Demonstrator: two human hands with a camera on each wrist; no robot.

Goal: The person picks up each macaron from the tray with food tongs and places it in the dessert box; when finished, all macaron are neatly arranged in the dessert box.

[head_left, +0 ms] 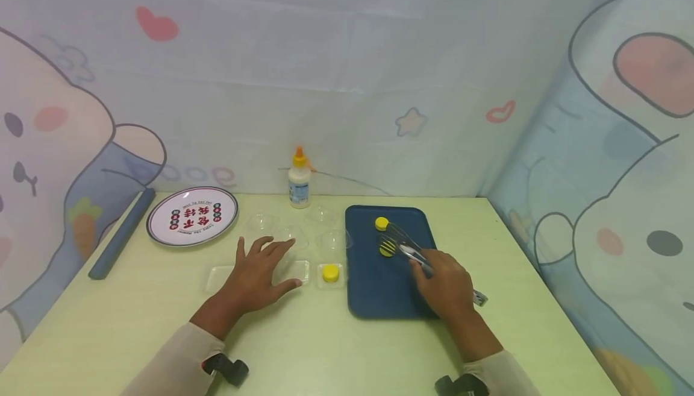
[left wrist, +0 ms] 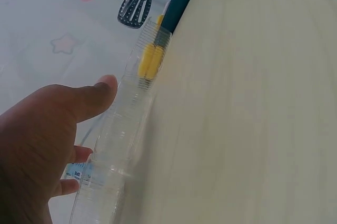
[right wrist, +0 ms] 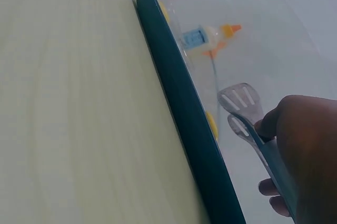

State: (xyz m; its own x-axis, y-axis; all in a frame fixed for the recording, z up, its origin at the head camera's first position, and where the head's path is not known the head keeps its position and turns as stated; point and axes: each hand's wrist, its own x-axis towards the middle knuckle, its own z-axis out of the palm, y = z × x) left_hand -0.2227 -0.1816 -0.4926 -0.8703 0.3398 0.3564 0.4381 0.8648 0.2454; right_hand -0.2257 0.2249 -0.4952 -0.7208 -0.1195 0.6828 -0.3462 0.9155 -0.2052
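Note:
My right hand (head_left: 447, 284) grips metal serving tongs (head_left: 414, 255) with slotted heads. They hang over a dark blue tray (head_left: 371, 290), their heads apart in the right wrist view. On the tray sits a round yellow piece (head_left: 382, 223); a second yellow piece (head_left: 387, 248) shows through the slots of one head. Another yellow piece (head_left: 331, 273) lies in a small clear square box (head_left: 322, 284) left of the tray. My left hand (head_left: 255, 278) hovers with fingers spread over a clear plastic tray (head_left: 217, 276), partly hiding it; its thumb points toward the small box.
Clear domed lids (head_left: 331, 240) stand behind the boxes. A white bottle with an orange tip (head_left: 299, 185) is at the back wall. To the left are a round plate with red lettering (head_left: 193, 218) and a blue-grey roll (head_left: 121, 236) along the table edge.

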